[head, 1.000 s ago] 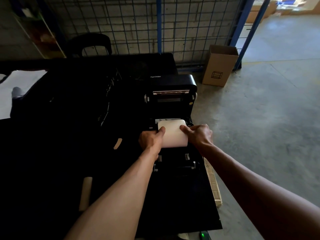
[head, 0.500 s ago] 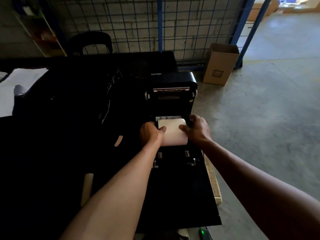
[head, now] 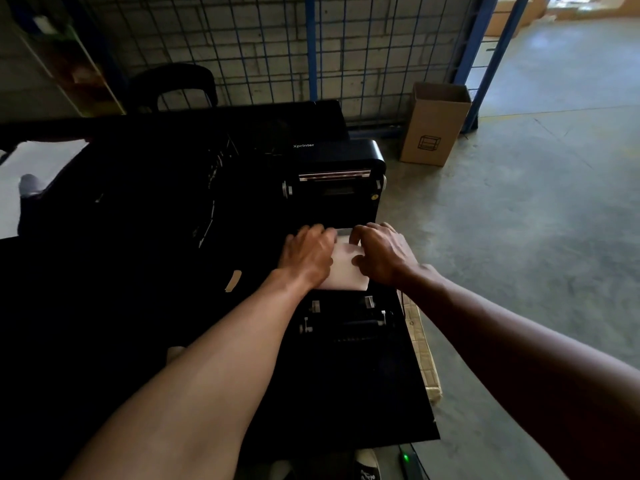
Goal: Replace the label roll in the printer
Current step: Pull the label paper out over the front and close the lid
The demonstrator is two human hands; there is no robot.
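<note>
A black label printer (head: 341, 161) stands open on a dark table, its lid raised toward the back and its front mechanism (head: 346, 320) exposed. A white label roll (head: 346, 268) lies in the printer's bay. My left hand (head: 306, 252) covers the roll's left end, fingers curled over its top. My right hand (head: 382, 254) grips the right end, thumb on the front of the roll. Most of the roll is hidden beneath both hands.
An open cardboard box (head: 433, 123) stands on the concrete floor at the right, by a blue wire fence (head: 311, 46). A small paper scrap (head: 233, 280) lies on the table (head: 104, 271) left of the printer. A black chair (head: 176, 88) stands behind.
Both hands have moved forward and over the roll, pressing it lower and deeper into the printer's bay. More of the roll is covered now.
</note>
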